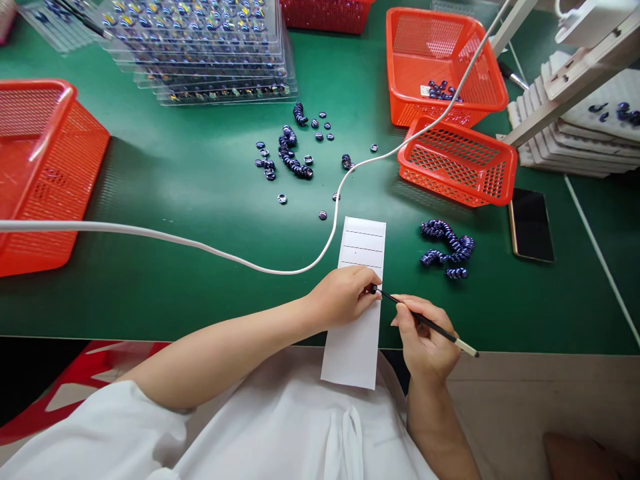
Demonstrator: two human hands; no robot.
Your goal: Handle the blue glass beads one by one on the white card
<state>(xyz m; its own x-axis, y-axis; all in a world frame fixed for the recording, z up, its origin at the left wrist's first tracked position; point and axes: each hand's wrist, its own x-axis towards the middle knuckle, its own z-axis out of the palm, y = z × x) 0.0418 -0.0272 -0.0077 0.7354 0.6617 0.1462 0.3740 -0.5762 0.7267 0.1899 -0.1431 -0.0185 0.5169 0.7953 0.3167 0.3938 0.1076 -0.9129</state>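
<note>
My left hand [345, 295] rests over a lined white paper strip [353, 347], its fingertips pinching a small dark piece [372, 289]. My right hand [429, 340] holds a thin black brush-like tool [433, 325] with a pale end; its tip touches or nearly touches the dark piece. The strip hangs over the table's front edge. Beyond it, small dark blue striped pieces [295, 160] lie loose and in stacked rows. Another curved row of blue pieces [453, 245] is to the right of the strip.
A white cable [240, 259] crosses the green table [200, 167]. Red baskets stand at the left [45, 173] and right [457, 160]. Stacked clear trays [225, 67] are at the back. A phone [531, 225], white foam sheets [555, 140] and a metal bar [575, 83] are at the right.
</note>
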